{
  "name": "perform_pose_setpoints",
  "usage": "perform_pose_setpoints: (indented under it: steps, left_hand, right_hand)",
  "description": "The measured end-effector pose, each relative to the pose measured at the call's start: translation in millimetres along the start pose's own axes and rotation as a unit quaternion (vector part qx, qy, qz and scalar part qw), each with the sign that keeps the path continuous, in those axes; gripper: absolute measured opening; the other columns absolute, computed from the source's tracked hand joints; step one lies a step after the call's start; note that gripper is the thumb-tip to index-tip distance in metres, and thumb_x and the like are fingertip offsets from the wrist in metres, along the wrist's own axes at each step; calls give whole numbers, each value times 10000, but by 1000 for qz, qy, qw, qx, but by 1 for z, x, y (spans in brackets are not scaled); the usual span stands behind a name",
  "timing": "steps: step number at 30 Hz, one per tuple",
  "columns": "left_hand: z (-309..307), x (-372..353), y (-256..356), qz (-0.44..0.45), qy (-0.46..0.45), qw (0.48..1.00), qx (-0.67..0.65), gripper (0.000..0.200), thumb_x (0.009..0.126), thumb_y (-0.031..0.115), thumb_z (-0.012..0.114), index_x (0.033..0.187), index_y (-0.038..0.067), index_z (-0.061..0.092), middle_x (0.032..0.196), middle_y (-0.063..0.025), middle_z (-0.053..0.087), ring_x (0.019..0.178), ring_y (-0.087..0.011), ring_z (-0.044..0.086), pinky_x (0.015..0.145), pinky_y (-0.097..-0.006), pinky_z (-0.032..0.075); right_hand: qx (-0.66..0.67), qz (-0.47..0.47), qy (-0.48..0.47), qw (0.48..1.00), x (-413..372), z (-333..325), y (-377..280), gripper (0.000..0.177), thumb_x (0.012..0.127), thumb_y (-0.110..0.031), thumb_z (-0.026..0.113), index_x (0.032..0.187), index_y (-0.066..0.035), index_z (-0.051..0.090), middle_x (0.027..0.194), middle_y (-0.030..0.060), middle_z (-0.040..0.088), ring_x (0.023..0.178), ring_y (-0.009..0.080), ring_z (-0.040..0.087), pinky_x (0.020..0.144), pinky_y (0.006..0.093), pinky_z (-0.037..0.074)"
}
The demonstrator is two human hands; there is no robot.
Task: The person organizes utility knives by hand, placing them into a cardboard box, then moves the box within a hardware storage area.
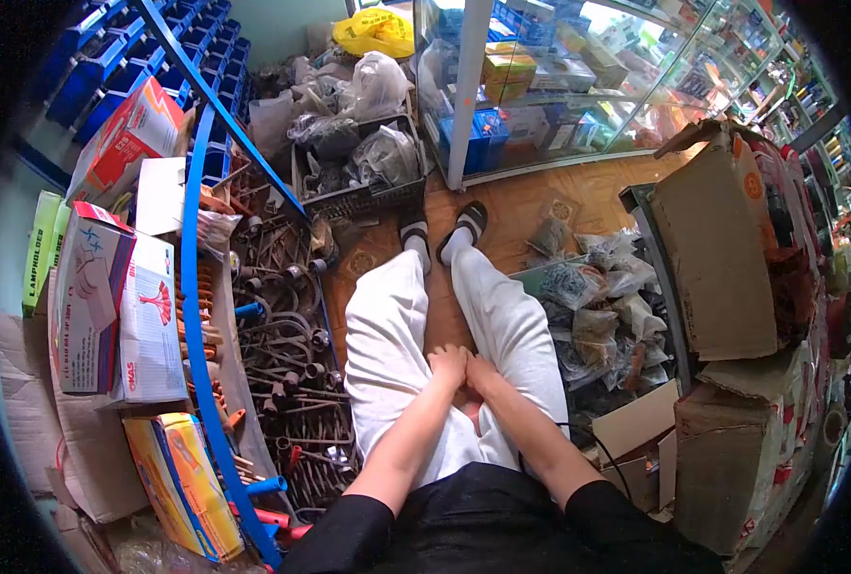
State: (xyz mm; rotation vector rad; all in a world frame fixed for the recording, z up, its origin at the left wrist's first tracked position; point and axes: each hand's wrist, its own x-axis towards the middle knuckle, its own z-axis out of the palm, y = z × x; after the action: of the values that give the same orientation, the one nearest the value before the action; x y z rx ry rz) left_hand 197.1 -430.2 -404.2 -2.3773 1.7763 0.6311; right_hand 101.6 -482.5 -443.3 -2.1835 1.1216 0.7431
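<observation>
My left hand (pixel 447 363) and my right hand (pixel 482 372) rest together in my lap, touching each other between my thighs. Both look closed, the fingers curled inward and partly hidden. Nothing shows in either of them. Under them are my white trousers (pixel 387 325). On the floor to the left, nearest my left arm, lies a pile of metal hardware (pixel 292 354) with rods, rings and coils. Beyond my right knee, several plastic bags of small parts (pixel 593 335) fill a low container.
Cardboard boxes (pixel 722 249) stack up on the right. At left, product boxes (pixel 153 325) stand behind a blue metal frame (pixel 194 287). Ahead are a black crate (pixel 363 198) of bagged goods and a glass display case (pixel 598 105). Blue bins (pixel 100 67) line the back left.
</observation>
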Motion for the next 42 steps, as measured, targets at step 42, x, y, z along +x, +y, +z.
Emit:
perform_pose_setpoints:
  steps: [42]
  left_hand:
    - [-449, 58, -61, 102, 609, 694, 370, 335, 906, 235, 591, 1212, 364, 551, 1114, -22, 566, 937, -255, 616, 726, -451, 500]
  right_hand:
    - [-461, -186, 558, 665, -78, -458, -141, 340, 863, -104, 541, 1184, -72, 650, 1270, 111, 607, 1149, 245, 587, 972, 386, 484]
